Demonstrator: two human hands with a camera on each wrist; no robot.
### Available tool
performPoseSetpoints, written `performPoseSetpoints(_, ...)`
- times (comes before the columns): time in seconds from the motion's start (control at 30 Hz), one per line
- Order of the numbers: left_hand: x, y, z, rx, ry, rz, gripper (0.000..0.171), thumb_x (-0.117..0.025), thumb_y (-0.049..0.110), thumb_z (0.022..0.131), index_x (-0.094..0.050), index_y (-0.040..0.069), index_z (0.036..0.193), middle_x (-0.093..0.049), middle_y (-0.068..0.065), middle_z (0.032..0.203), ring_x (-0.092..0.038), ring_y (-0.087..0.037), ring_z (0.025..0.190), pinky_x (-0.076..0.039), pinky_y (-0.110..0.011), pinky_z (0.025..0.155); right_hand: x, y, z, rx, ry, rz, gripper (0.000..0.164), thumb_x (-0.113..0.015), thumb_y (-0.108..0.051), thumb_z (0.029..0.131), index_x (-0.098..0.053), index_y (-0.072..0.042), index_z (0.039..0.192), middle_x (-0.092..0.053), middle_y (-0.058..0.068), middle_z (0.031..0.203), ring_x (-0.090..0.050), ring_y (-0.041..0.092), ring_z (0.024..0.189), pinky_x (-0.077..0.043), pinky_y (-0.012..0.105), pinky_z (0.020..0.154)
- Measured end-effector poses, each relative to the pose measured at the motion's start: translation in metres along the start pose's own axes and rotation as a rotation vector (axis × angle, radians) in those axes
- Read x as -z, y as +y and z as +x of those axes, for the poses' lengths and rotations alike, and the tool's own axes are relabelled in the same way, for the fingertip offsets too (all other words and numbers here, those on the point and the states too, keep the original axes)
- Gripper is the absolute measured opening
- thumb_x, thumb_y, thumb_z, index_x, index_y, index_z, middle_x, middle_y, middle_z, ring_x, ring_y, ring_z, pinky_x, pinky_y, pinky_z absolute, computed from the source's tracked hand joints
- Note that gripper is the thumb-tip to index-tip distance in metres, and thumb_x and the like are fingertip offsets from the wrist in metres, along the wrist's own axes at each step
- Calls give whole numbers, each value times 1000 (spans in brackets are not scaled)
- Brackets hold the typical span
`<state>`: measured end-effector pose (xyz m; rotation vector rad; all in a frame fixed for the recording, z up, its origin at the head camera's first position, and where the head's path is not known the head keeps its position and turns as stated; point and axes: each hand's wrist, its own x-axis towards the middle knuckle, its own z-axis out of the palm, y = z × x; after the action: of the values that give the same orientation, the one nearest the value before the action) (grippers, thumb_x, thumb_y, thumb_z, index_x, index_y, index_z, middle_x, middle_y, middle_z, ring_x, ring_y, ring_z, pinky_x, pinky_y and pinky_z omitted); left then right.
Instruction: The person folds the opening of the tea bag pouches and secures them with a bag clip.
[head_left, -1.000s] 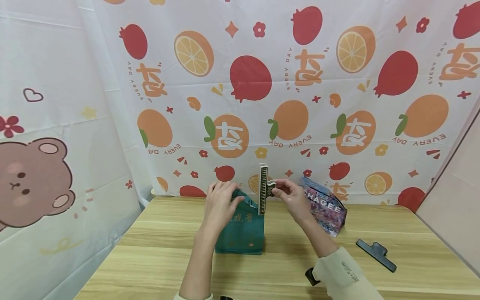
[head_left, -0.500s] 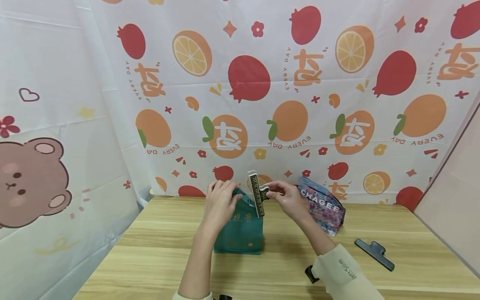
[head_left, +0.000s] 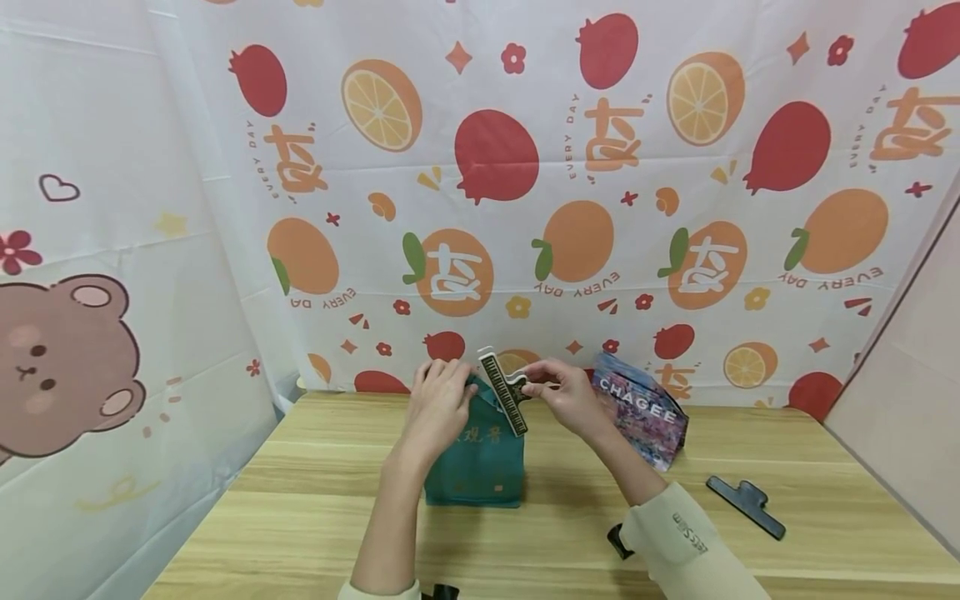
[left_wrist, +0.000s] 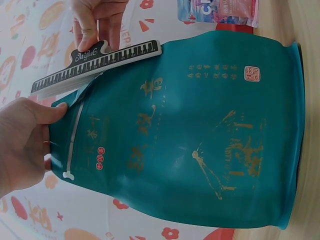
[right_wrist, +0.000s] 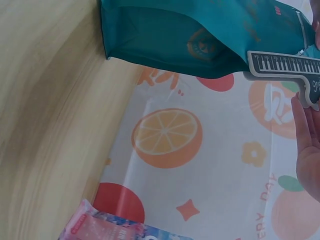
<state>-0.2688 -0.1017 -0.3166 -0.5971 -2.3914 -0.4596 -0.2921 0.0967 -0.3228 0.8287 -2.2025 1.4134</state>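
Observation:
A teal tea bag (head_left: pixel 480 467) with gold lettering stands upright on the table. My left hand (head_left: pixel 438 404) pinches its top corner; in the left wrist view the thumb (left_wrist: pixel 52 113) presses on the teal film beside the pale seal strip. My right hand (head_left: pixel 566 396) pinches the handle of a black bag clip (head_left: pixel 504 396) printed with piano keys. The clip is tilted, its long bar slanting across the bag's upper right edge. In the right wrist view the clip (right_wrist: pixel 285 66) overlaps the side of the bag (right_wrist: pixel 165 40), and only part of the hand shows.
A colourful CHAGEE bag (head_left: pixel 641 412) stands behind my right forearm. A second, dark clip (head_left: pixel 746 504) lies on the wooden table (head_left: pixel 600 558) at the right. A fruit-printed curtain (head_left: pixel 495 250) hangs behind the table's back edge.
My right hand has moved slightly left, tilting the piano-key clip from upright to slanting, its top leaning left over the bag. My left hand stays at the bag's top.

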Motion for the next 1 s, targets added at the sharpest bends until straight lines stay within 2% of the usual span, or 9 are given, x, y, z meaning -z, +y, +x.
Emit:
performPoseSetpoints(0.2,2,-4,2,26,17,-86,12,-66,11,85,-63,7,95,-61,-4,91,-51,-24,89,-32,-43,95,-4,20,6,-3,-7,-9,11,-67,-2,82,-67,-1,93,-63,3,84,-60,16,75,-50,26,63)
performPoseSetpoints(0.3,1,-8,2,38,74,-126,15,-72,12,80,-66,6,92,-61,-5,89,-52,-25,91,-31,-44,98,-4,22,6,9,-5,-10,10,-67,-3,82,-68,-3,92,-62,1,83,-59,15,75,-50,27,63)
performPoseSetpoints(0.43,-2,-13,-1,75,170,-91,21,-77,22,75,-69,9,90,-58,-6,95,-48,-27,99,-23,-48,103,-5,22,5,11,-5,-20,10,-67,-4,82,-68,-3,92,-63,1,83,-60,15,75,-50,28,64)
performPoseSetpoints(0.53,-6,-17,-4,147,226,-119,33,-79,29,71,-68,10,96,-54,-9,104,-43,-29,102,-31,-48,96,-5,19,5,5,-2,-24,11,-67,-3,82,-68,-2,92,-63,3,84,-60,16,75,-50,29,64)
performPoseSetpoints(0.63,-11,-21,-6,243,243,-272,53,-80,31,70,-59,7,113,-50,-13,112,-43,-29,103,-40,-45,88,-6,16,5,9,2,-24,11,-66,2,81,-67,1,92,-63,7,84,-60,21,75,-50,31,63)
performPoseSetpoints(0.7,-15,-23,-7,324,231,-402,66,-80,31,70,-49,7,124,-48,-15,118,-45,-29,105,-42,-46,87,-6,14,5,17,5,-21,11,-66,4,81,-67,3,92,-63,9,83,-60,23,75,-50,32,62)
performPoseSetpoints(0.83,-23,-27,-10,474,187,-622,76,-79,34,72,-36,12,131,-53,-15,117,-53,-29,101,-43,-48,85,-8,13,5,23,5,-29,11,-66,3,81,-67,1,92,-63,7,83,-60,19,75,-51,30,62)
performPoseSetpoints(0.9,-26,-29,-11,505,175,-684,74,-78,34,73,-37,13,131,-56,-15,114,-55,-29,97,-44,-47,82,-10,14,5,28,4,-31,12,-67,2,80,-67,-1,91,-63,4,83,-60,16,75,-51,31,63)
performPoseSetpoints(1.0,-28,-30,-12,494,174,-716,66,-77,31,75,-41,12,127,-59,-14,107,-58,-28,91,-46,-44,78,-12,15,5,49,2,-34,11,-68,1,80,-67,-3,91,-62,2,82,-60,14,74,-52,34,62)
